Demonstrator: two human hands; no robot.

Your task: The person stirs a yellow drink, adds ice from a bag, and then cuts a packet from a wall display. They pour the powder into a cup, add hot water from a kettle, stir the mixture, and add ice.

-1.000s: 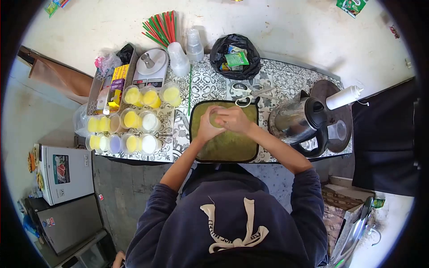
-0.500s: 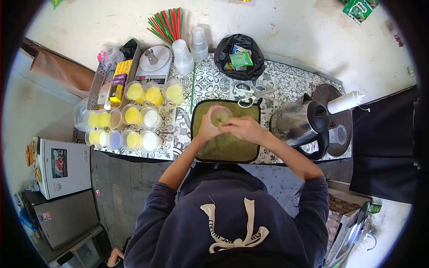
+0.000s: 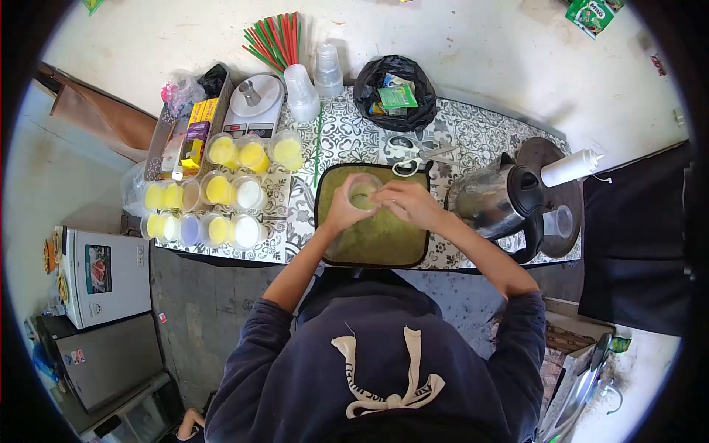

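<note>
My left hand (image 3: 343, 211) is wrapped round a clear plastic cup (image 3: 365, 184) with something pale green inside. At the cup's right rim, the fingers of my right hand (image 3: 410, 205) are pinched together. A thin dark line shows inside the cup near those fingertips, and I cannot tell what they hold. Both hands and the cup are over an olive square mat (image 3: 373, 247) with a dark border. Just beyond the mat lie white-handled scissors (image 3: 408, 165).
Several filled cups (image 3: 219, 190) stand left, mostly yellow. Behind them are a kitchen scale (image 3: 255, 118), stacked cups (image 3: 302, 96) and red and green straws (image 3: 277, 44). A black bag (image 3: 421, 111) holds sachets. Right are a steel kettle (image 3: 491, 203) and a white squeeze bottle (image 3: 569, 170).
My right hand has shifted slightly right, from over the cup's mouth to its rim. The cup stays in my left hand at nearly the same place.
</note>
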